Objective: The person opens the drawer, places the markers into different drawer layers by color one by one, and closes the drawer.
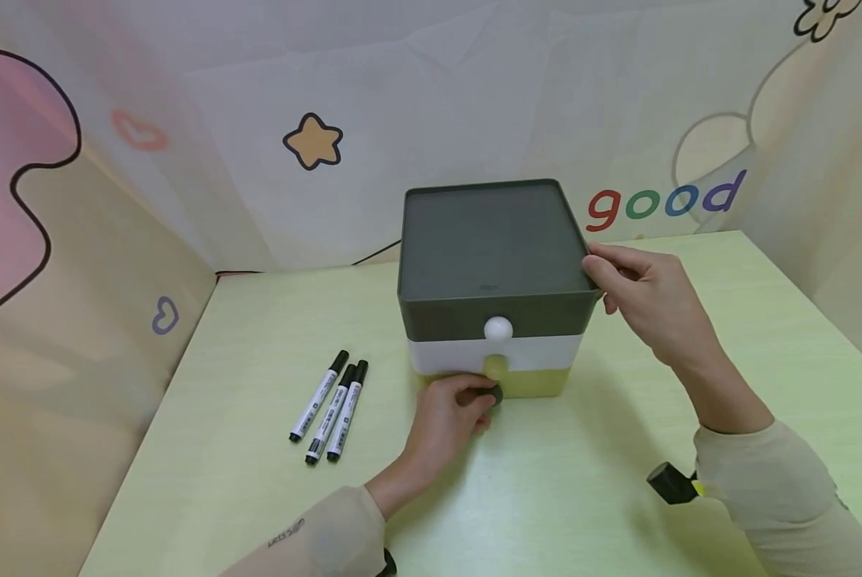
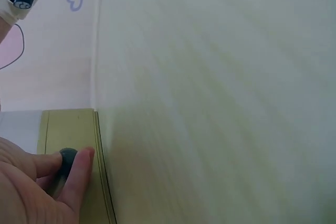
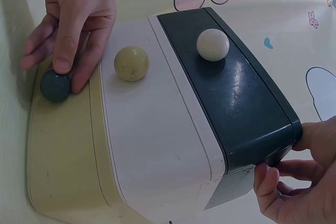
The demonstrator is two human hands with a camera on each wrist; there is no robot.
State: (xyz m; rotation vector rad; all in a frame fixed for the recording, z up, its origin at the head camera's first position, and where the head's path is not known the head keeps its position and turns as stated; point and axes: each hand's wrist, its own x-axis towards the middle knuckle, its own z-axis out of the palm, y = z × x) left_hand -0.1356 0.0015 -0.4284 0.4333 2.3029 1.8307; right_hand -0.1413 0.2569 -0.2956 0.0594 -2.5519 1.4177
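Observation:
A small three-tier drawer box stands on the table, its top (image 1: 492,240) dark green. The front shows a dark green drawer (image 3: 241,98), a white drawer (image 3: 152,108) and a yellow drawer (image 3: 65,150) at the bottom. My left hand (image 1: 441,421) pinches the dark green round knob (image 3: 55,86) of the yellow drawer between thumb and fingers. With thumb and fingers, my right hand (image 1: 650,300) grips the box's upper right edge. The white knob (image 1: 498,329) and the yellow knob (image 3: 132,63) are untouched. All three drawers look closed.
Several things lie about: three black-capped white markers, one nearest the box (image 1: 348,411), sit left of it on the pale green table (image 1: 207,449). A printed cloth backdrop (image 1: 474,104) hangs behind and at the sides. A dark wrist camera (image 1: 672,483) sticks out from the right sleeve.

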